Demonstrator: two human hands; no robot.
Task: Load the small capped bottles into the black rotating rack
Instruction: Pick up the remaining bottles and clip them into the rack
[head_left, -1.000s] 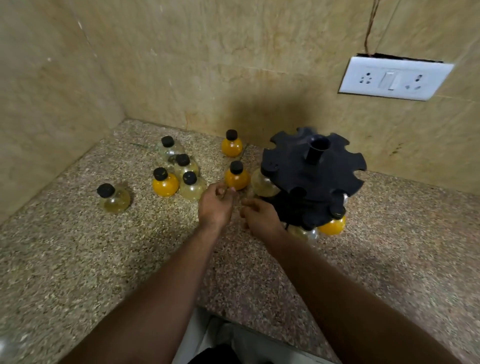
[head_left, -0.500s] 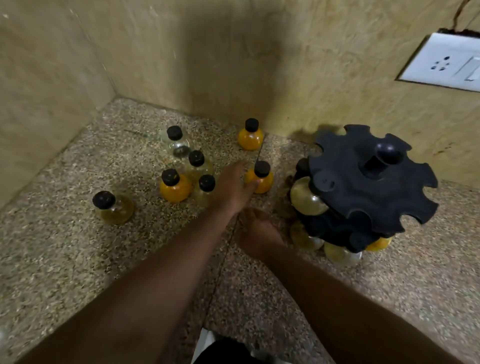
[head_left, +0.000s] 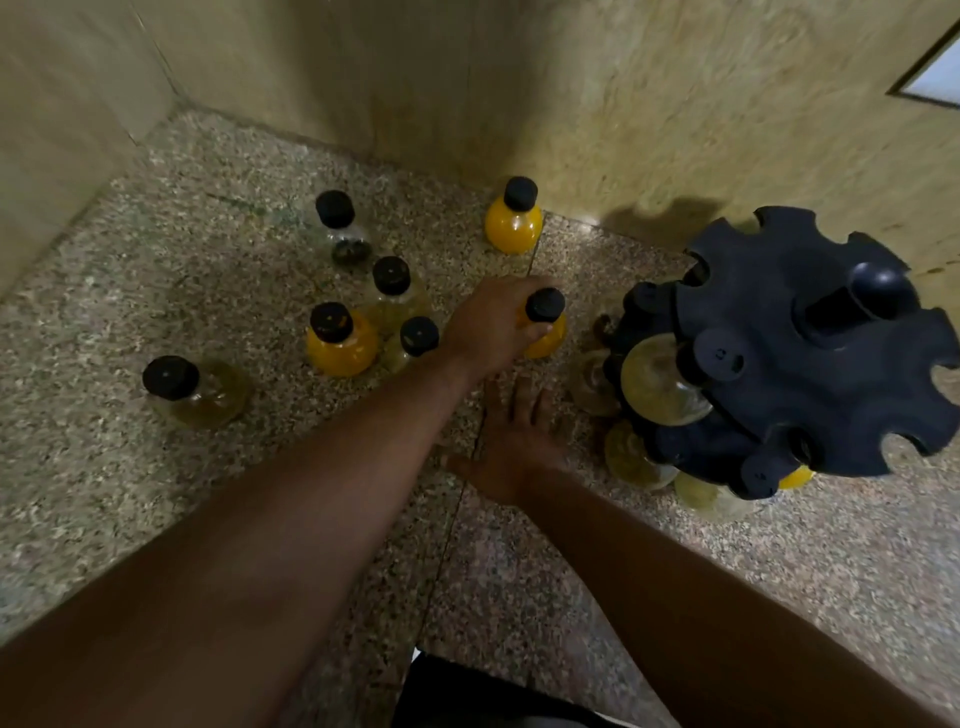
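My left hand (head_left: 493, 327) is wrapped around a small orange bottle (head_left: 548, 338) with a black cap, standing on the counter left of the black rotating rack (head_left: 810, 364). My right hand (head_left: 514, 441) rests flat on the counter with fingers spread, just in front of the rack's base. The rack holds several pale and orange bottles in its lower slots, such as a pale one (head_left: 660, 384). Loose bottles stand to the left: an orange one (head_left: 340, 340), a pale one (head_left: 189, 389) and another orange one (head_left: 513, 221) near the wall.
The speckled granite counter (head_left: 260, 493) sits in a corner of beige tiled walls. More pale bottles (head_left: 395, 286) cluster behind my left hand. A white switch plate (head_left: 935, 83) shows at the top right edge. The counter's front edge runs along the bottom.
My left hand has reached forward and closed around the orange bottle. My right hand has opened flat on the counter. The view has shifted left and closer.
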